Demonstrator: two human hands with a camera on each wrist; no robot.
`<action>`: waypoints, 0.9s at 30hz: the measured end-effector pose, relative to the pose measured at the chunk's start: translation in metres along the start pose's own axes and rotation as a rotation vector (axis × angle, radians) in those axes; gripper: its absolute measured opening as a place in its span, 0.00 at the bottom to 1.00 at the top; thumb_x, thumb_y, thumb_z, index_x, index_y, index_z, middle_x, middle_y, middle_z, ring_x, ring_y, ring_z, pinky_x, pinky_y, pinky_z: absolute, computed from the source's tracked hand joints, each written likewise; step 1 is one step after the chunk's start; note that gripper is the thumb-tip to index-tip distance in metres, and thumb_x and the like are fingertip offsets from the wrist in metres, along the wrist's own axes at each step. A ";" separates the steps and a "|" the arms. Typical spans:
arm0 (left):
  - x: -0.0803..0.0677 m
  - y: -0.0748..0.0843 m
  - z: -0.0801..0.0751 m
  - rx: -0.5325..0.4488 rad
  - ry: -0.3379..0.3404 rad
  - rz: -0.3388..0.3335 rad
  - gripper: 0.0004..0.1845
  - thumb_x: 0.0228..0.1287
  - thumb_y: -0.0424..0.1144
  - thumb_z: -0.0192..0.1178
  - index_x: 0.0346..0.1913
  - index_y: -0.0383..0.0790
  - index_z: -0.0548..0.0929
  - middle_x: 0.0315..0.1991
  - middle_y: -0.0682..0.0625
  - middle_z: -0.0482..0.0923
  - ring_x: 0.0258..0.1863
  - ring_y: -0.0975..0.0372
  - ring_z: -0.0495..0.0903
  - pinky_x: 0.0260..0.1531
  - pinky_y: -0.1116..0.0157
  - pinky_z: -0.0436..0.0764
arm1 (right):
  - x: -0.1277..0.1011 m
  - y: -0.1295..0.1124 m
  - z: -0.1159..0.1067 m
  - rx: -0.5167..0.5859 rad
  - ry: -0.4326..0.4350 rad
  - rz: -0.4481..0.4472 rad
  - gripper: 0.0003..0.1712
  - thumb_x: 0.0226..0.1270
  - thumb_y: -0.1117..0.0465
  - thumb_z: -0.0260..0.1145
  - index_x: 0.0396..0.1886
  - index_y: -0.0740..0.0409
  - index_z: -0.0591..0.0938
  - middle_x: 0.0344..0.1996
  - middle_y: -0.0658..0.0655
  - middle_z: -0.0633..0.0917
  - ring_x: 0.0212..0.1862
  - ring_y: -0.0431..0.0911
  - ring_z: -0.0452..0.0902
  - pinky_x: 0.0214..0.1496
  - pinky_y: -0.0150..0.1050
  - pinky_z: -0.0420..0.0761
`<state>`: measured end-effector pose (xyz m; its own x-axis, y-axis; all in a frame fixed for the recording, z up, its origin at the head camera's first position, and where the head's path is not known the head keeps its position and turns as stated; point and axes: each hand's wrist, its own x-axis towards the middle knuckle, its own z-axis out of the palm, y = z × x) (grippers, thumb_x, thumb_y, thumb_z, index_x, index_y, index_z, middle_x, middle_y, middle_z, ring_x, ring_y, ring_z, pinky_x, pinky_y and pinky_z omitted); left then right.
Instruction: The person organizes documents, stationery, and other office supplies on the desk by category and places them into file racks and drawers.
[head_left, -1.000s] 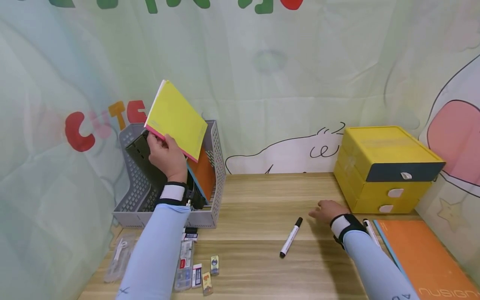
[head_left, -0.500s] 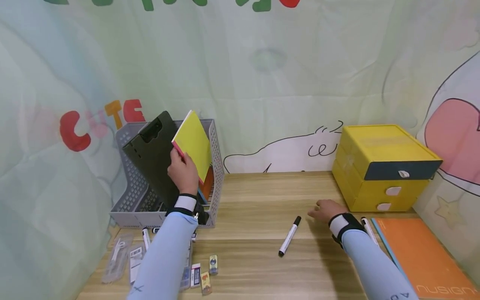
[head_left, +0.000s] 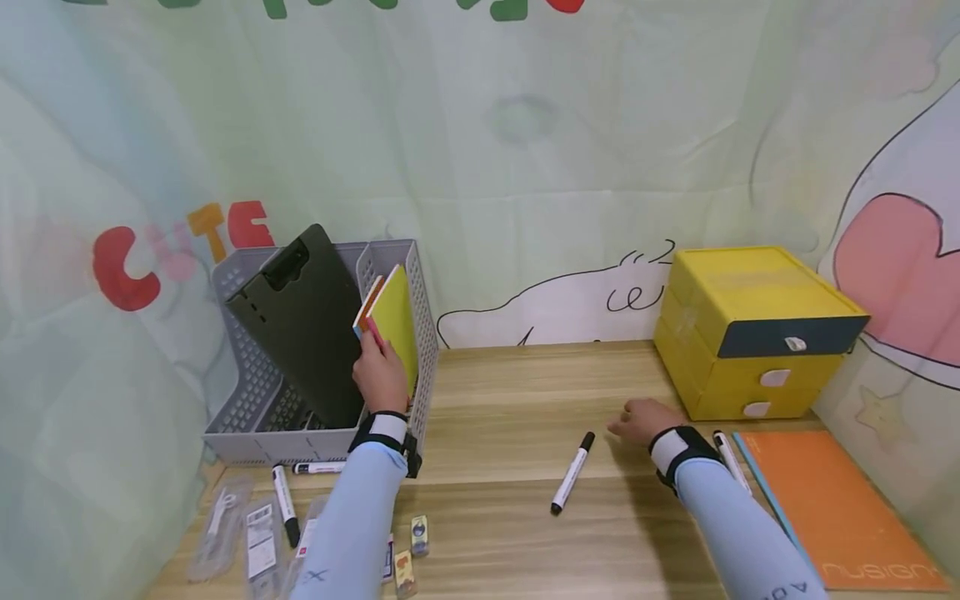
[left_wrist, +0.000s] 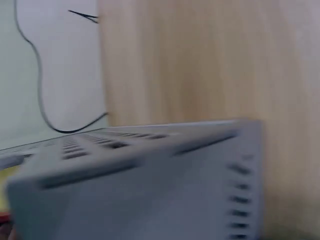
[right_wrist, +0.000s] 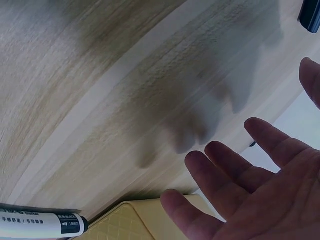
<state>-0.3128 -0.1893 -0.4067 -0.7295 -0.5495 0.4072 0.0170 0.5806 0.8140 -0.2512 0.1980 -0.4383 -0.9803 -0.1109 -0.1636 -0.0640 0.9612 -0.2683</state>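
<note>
In the head view my left hand [head_left: 381, 375] grips a yellow notebook [head_left: 397, 321] by its pink spine, thumb and fingers around the edge. The notebook stands in the right compartment of a grey plastic basket [head_left: 255, 450], beside a thin orange notebook [head_left: 370, 302]. A blurred basket wall [left_wrist: 150, 200] fills the lower left wrist view, with the fingers mostly cut off. My right hand [head_left: 647, 421] hovers over the table with relaxed, spread fingers and holds nothing. A white marker [head_left: 572, 475] with a black cap lies to its left.
A black clipboard [head_left: 303, 325] leans in the basket. Before it lie markers [head_left: 285, 504], clear plastic cases [head_left: 221, 533] and small erasers [head_left: 419, 535]. On the right stand a yellow drawer box [head_left: 750, 333], an orange notebook [head_left: 840, 508] and another marker [head_left: 731, 461].
My left hand has swung the yellow notebook right and down from above the clipboard into the basket's right compartment. The clipboard now shows fully. My right hand has stayed in place.
</note>
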 end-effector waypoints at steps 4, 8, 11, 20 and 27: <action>-0.006 -0.004 0.000 0.119 -0.044 -0.021 0.15 0.76 0.40 0.54 0.55 0.31 0.76 0.51 0.31 0.81 0.47 0.39 0.83 0.48 0.44 0.80 | 0.003 0.004 0.004 0.016 -0.013 0.007 0.28 0.68 0.49 0.65 0.53 0.70 0.80 0.49 0.68 0.83 0.47 0.58 0.79 0.52 0.56 0.77; -0.007 -0.002 -0.005 0.225 -0.025 0.008 0.18 0.74 0.46 0.57 0.51 0.32 0.79 0.47 0.33 0.83 0.43 0.41 0.84 0.45 0.45 0.81 | 0.006 0.005 0.006 0.029 -0.026 0.004 0.28 0.68 0.49 0.64 0.53 0.71 0.80 0.50 0.69 0.83 0.46 0.58 0.79 0.53 0.56 0.77; -0.006 -0.004 -0.009 0.307 0.002 0.004 0.19 0.71 0.51 0.59 0.43 0.35 0.79 0.42 0.35 0.85 0.39 0.42 0.84 0.40 0.46 0.80 | 0.005 0.005 0.006 0.026 -0.027 -0.007 0.28 0.68 0.49 0.64 0.52 0.71 0.80 0.49 0.69 0.84 0.45 0.57 0.80 0.52 0.56 0.77; -0.001 -0.016 -0.018 0.346 0.038 0.009 0.22 0.69 0.55 0.60 0.31 0.38 0.76 0.29 0.38 0.82 0.31 0.45 0.82 0.31 0.51 0.76 | 0.005 0.002 0.004 0.023 -0.042 -0.006 0.29 0.69 0.49 0.64 0.54 0.72 0.79 0.50 0.70 0.83 0.49 0.60 0.79 0.54 0.57 0.76; -0.005 -0.008 -0.017 0.314 -0.046 0.210 0.24 0.71 0.58 0.57 0.30 0.38 0.77 0.25 0.40 0.81 0.25 0.48 0.81 0.27 0.54 0.75 | 0.011 0.005 0.007 0.037 -0.076 0.017 0.32 0.70 0.48 0.64 0.58 0.72 0.77 0.54 0.71 0.81 0.53 0.62 0.77 0.58 0.59 0.74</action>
<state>-0.2973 -0.2009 -0.4080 -0.7628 -0.3752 0.5267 -0.0358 0.8377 0.5449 -0.2609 0.1994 -0.4480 -0.9640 -0.1147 -0.2401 -0.0387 0.9533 -0.2997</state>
